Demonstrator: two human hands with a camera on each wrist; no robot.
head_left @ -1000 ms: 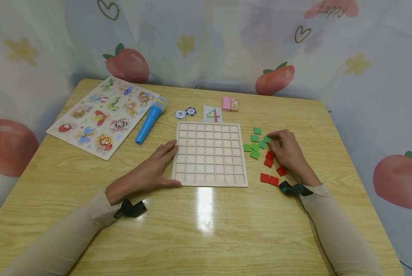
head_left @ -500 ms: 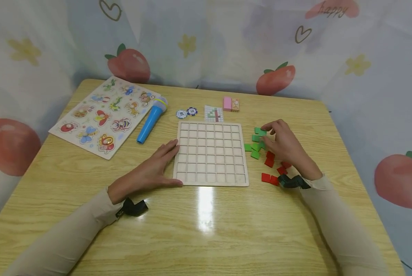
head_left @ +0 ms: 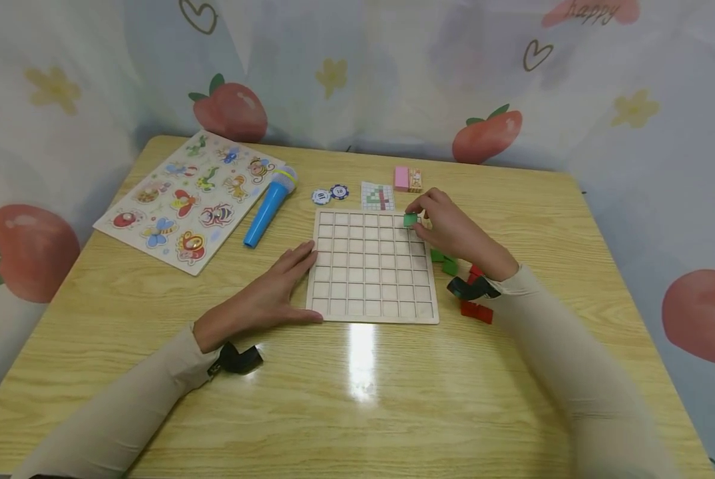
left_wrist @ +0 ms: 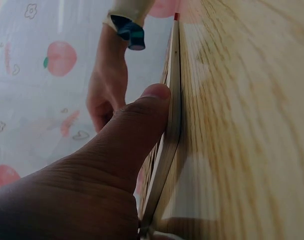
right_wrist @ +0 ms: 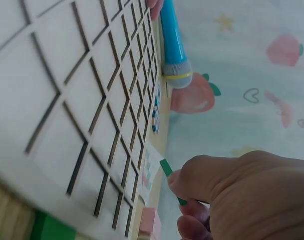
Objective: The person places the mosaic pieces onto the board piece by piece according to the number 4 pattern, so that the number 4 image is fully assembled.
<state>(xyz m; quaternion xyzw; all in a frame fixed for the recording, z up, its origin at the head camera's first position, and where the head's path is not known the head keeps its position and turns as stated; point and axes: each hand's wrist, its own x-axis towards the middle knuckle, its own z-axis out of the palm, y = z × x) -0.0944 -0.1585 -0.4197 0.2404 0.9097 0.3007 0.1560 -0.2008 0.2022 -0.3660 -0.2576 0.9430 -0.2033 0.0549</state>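
A wooden grid board point(head_left: 369, 266) lies flat in the middle of the table. My right hand point(head_left: 438, 223) pinches a green square tile point(head_left: 410, 219) over the board's far right corner; the right wrist view shows the tile point(right_wrist: 170, 178) between thumb and fingers above the grid point(right_wrist: 82, 100). My left hand point(head_left: 267, 293) lies flat with straight fingers against the board's left edge, and the thumb point(left_wrist: 142, 120) presses the board's rim point(left_wrist: 172, 110) in the left wrist view. Loose green tiles point(head_left: 444, 261) and red tiles point(head_left: 476, 309) lie right of the board, partly hidden by my right wrist.
A blue toy microphone point(head_left: 269, 206) and an insect peg puzzle point(head_left: 192, 196) lie at the far left. Two poker chips point(head_left: 330, 194), a small pattern card point(head_left: 377, 196) and a pink block point(head_left: 401, 178) with an orange one sit behind the board. A strawberry curtain hangs behind.
My right hand lifted a green tile from the pile right of the board and carried it left to the board's far right corner. The left hand has stayed on the left edge.
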